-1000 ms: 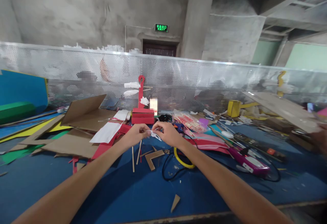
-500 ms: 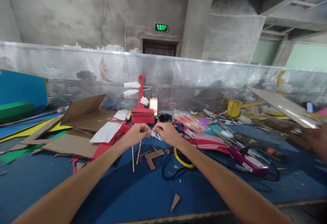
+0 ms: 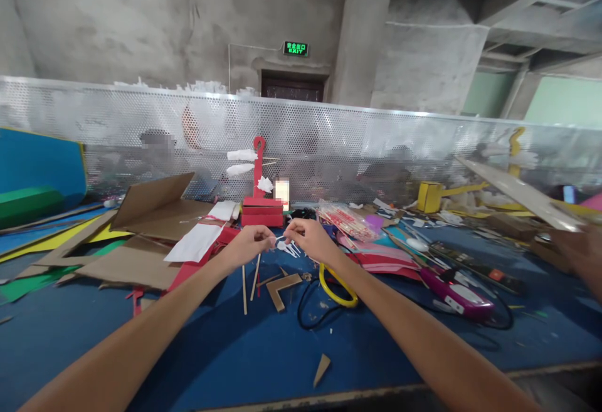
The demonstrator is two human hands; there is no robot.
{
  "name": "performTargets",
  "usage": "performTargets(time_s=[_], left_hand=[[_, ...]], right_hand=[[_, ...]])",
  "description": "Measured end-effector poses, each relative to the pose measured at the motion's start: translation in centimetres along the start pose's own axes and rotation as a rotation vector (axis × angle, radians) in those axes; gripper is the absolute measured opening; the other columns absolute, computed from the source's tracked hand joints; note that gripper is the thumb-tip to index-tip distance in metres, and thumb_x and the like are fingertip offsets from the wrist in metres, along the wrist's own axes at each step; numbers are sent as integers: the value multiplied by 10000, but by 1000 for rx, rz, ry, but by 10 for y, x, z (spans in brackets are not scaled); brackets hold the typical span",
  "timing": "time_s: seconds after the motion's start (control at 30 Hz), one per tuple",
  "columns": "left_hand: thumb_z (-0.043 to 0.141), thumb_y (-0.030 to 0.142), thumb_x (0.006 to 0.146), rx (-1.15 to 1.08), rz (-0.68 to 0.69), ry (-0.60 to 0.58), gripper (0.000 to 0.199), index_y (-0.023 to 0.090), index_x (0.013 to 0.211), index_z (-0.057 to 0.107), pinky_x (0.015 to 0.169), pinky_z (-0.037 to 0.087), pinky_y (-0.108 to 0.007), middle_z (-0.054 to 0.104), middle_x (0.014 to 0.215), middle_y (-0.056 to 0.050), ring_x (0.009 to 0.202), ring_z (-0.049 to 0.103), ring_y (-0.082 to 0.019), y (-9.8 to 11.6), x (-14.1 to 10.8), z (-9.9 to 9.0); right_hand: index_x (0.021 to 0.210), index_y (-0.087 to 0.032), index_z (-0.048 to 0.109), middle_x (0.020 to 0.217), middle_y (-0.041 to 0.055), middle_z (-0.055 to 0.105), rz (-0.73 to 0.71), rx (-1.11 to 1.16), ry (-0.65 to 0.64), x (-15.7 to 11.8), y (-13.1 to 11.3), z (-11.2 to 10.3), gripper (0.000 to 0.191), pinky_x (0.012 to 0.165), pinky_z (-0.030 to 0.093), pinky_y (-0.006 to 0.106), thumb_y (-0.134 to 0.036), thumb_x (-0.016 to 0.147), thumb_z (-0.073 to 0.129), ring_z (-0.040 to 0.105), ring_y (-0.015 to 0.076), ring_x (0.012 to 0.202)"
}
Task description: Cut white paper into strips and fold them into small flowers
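Note:
My left hand (image 3: 256, 240) and my right hand (image 3: 306, 236) are pinched close together over the middle of the blue table. Between their fingertips runs a thin white strip (image 3: 279, 238), which looks like paper. White cut strips (image 3: 289, 248) spread just below my right fingers; whether they belong to the held piece I cannot tell. Behind my hands stands a red cardboard model (image 3: 262, 212) with an upright hooked post and white paper pieces on sticks. Below my hands lie thin wooden sticks (image 3: 244, 290) and an L-shaped cardboard piece (image 3: 284, 291).
Cardboard sheets (image 3: 136, 261) and white paper (image 3: 195, 242) lie at left. To the right are a bag of sticks (image 3: 348, 221), a purple glue gun (image 3: 458, 296), a yellow ring (image 3: 338, 293) and a black cable. Another person's hand (image 3: 580, 255) is at far right. A perforated metal screen (image 3: 329, 142) stands behind.
My hands have drawn slightly apart, the right one rising a little. The thin white strip between the fingertips and the white cut strips below show more clearly.

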State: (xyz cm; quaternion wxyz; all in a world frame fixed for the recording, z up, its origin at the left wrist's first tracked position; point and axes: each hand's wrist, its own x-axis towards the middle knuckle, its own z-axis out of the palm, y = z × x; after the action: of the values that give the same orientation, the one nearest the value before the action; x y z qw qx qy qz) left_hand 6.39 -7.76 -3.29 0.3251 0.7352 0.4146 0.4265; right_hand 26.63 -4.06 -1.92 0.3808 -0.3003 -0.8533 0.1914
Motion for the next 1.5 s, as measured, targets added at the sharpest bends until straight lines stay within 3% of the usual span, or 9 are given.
performTargets(time_s=[0.3,0.43,0.63,1.0,1.2,1.5], left_hand=[[612,384,782,10,17,-16,254,132,797,636,574,400,-214,618,689,-18,613,524,-105,7,-1,0],[608,378,783,15,12,-21,242,138,801,638,587,409,-220,623,692,-14,612,529,-106,6,-1,-1],[602,404,781,47,11,-49,268,141,810,643,589,417,-232,630,702,-24,635,544,-123,2,-1,-1],[603,439,770,78,-15,21,302,139,786,630,546,395,-220,604,658,-14,601,518,-119,3,-1,-1],[601,420,771,125,9,16,284,139,782,638,560,399,-230,614,658,-18,602,525,-122,1,1,-3],[550,385,812,288,99,-6,246,155,800,640,589,418,-238,636,704,-24,643,555,-137,-5,0,-4]], right_hand=[[630,-153,593,540,2,626,-38,-206,10,-2,-5,0,405,558,345,217,-371,936,440,525,100,495],[623,-150,603,506,-6,597,-37,-229,-13,-2,-6,0,423,563,342,217,-358,945,425,520,99,492],[859,-179,675,816,20,693,-123,-141,-62,-4,-10,2,154,662,404,224,-316,844,607,599,130,707],[813,-176,710,836,38,664,-175,-196,0,0,-6,3,103,707,415,237,-241,836,633,590,135,756],[882,-197,725,805,18,713,-89,-206,-78,-1,-7,0,145,668,394,222,-247,855,591,615,138,722],[915,-199,681,682,-2,699,-106,-289,-283,-4,-8,-1,200,669,376,213,-206,917,481,630,133,685]])
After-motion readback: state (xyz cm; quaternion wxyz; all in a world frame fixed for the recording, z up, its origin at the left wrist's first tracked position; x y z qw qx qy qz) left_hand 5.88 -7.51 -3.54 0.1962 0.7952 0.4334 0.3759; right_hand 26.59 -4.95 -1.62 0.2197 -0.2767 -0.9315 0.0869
